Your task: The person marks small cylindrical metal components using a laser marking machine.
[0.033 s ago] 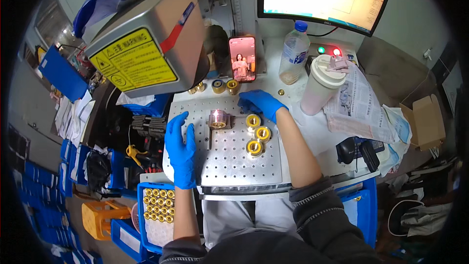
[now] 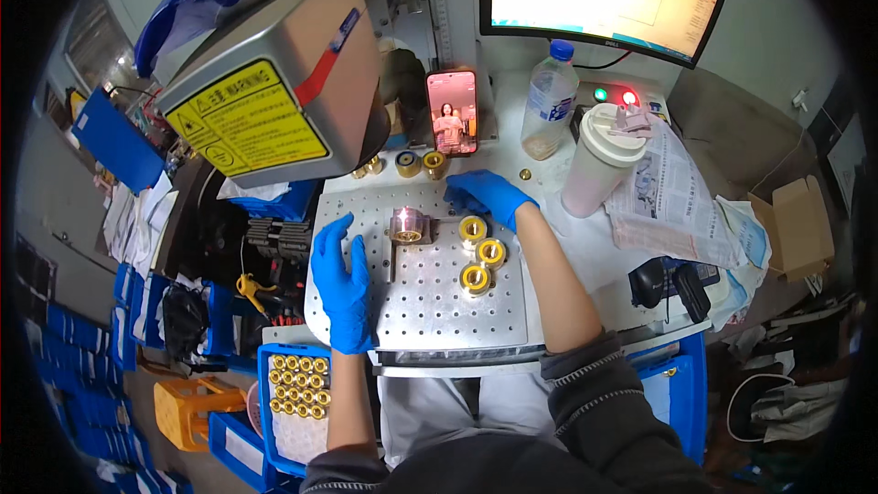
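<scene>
My left hand (image 2: 343, 291), in a blue glove, hovers over the left part of a perforated metal plate (image 2: 430, 316). Its fingers and thumb are apart, and nothing is between them. Right of it, a round metal fitting (image 2: 407, 225) rests against a small metal block on the plate, with a bright pinkish glow on its top. My right hand (image 2: 489, 198), also gloved, lies at the plate's far right edge. Its fingers are curled together over a small dark part, and their tips are partly hidden. Three brass fittings with yellow rings (image 2: 475, 278) stand nearer, below that hand.
A boxy machine head (image 2: 274, 91) with a yellow warning label overhangs the left side. Behind the plate are more fittings (image 2: 408, 163) and a propped phone (image 2: 452, 114). A bottle (image 2: 551, 101) and a lidded cup (image 2: 604, 160) stand right. A blue tray (image 2: 291, 430) holds several brass fittings.
My left hand has shifted very slightly to the right, and its fingers have moved a little. My right hand and the fittings stay in place.
</scene>
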`<state>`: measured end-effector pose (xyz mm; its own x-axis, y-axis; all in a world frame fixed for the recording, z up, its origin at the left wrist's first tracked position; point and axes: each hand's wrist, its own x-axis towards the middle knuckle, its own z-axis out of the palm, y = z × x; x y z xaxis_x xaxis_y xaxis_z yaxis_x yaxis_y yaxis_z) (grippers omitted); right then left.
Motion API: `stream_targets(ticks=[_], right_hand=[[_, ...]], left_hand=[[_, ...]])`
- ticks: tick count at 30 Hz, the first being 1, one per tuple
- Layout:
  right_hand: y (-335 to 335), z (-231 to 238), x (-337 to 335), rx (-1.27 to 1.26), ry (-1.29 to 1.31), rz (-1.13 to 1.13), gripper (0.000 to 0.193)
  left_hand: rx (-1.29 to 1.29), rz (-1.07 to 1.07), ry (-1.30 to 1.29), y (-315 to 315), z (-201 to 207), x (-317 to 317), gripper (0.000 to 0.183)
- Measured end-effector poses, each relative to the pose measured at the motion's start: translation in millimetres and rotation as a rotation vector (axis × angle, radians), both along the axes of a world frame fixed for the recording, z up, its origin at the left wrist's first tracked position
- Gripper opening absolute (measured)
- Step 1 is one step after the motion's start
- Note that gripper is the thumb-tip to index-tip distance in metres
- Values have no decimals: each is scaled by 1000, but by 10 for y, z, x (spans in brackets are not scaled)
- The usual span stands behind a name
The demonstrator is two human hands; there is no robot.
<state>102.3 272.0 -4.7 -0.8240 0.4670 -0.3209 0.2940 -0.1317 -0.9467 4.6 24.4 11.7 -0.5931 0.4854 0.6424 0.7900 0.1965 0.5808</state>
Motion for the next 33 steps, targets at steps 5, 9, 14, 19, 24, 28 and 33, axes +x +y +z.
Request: stream_targets(ticks=[5, 9, 14, 19, 24, 28, 33], right_hand=[[4, 3, 6, -50, 25, -40, 34], [84, -3, 12, -13, -13, 54, 30], [66, -6, 2, -10, -20, 62, 30], [105, -40, 29, -21, 1, 49, 29], [74, 3, 24, -18, 15, 66, 29], [82, -44, 0, -33, 47, 47, 30], [75, -44, -3, -54, 63, 80, 34]], left_hand=[[-4, -13, -128, 16, -87, 13, 28], [-37, -16, -182, 28, -86, -3, 28], [-6, -4, -156, -10, -163, -101, 27], [-13, -28, -226, 16, -126, -20, 26], [-32, -17, -230, 19, -68, 9, 25], [-2, 12, -117, 40, -128, -57, 23], [97, 72, -85, 42, -202, -100, 20]])
